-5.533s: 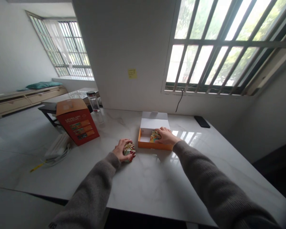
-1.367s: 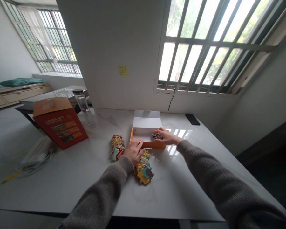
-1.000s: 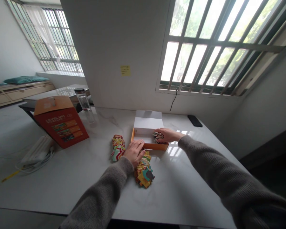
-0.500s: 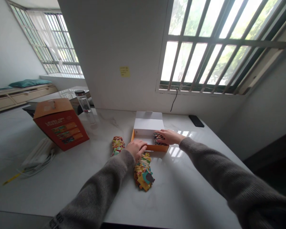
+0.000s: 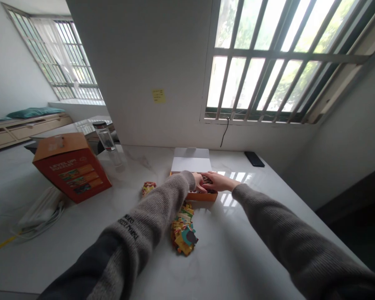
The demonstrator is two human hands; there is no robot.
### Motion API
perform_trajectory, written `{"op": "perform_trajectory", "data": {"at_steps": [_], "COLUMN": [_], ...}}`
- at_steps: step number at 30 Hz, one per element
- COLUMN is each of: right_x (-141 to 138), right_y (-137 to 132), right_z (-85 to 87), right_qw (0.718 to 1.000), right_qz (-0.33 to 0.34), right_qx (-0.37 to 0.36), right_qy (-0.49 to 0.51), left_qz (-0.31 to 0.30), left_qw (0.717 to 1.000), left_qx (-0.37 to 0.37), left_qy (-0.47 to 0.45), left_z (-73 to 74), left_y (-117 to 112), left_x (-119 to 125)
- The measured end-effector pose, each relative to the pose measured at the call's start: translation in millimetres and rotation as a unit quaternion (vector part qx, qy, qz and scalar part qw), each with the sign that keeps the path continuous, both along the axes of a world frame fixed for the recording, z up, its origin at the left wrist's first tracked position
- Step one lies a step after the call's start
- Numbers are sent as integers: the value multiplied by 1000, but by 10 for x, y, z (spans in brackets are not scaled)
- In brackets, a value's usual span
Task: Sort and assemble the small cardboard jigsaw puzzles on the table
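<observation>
My left hand (image 5: 199, 182) has reached over the front wall of an orange cardboard box tray (image 5: 203, 196), and its fingertips touch a stack of jigsaw puzzle pieces (image 5: 208, 180) inside. My right hand (image 5: 220, 181) lies on that stack from the other side, so the two hands nearly meet. A loose pile of colourful puzzle pieces (image 5: 183, 231) lies on the table in front of the tray. My left sleeve hides most of a smaller pile of pieces (image 5: 148, 188).
A white box lid (image 5: 190, 160) stands open behind the tray on a white marble table (image 5: 237, 250). A red puzzle carton (image 5: 70, 166) and a glass bottle (image 5: 104, 137) stand at the left. A black phone (image 5: 254, 158) lies by the wall.
My left hand has moved from the table beside the tray over to the stack in the tray. Its sleeve now covers the smaller pile. My right hand has stayed on the stack.
</observation>
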State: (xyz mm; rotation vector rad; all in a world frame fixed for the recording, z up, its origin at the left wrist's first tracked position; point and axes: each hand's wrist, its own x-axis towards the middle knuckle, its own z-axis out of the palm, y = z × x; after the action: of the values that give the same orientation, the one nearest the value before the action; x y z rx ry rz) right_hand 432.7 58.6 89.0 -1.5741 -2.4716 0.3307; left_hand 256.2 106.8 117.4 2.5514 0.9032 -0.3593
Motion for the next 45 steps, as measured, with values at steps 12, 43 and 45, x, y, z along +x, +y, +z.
{"op": "perform_trajectory", "data": {"at_steps": [12,43,45], "right_x": [88,-5,44], "right_y": [84,44,21], "right_z": [78,-128,-36], "right_qw": [994,979,963], "right_qz": [-2,-5,-23], "right_qx": [-107,16,48], "right_qy": [-39,205,262], "left_qz": [18,10,15], "left_qw": [992,994,994], "left_qx": [121,98,105], "left_qy": [-5,-43,-37], "left_z": [-177,-507,-501], "left_y": [-21,72,65], "left_x": [-66,-486,-504]}}
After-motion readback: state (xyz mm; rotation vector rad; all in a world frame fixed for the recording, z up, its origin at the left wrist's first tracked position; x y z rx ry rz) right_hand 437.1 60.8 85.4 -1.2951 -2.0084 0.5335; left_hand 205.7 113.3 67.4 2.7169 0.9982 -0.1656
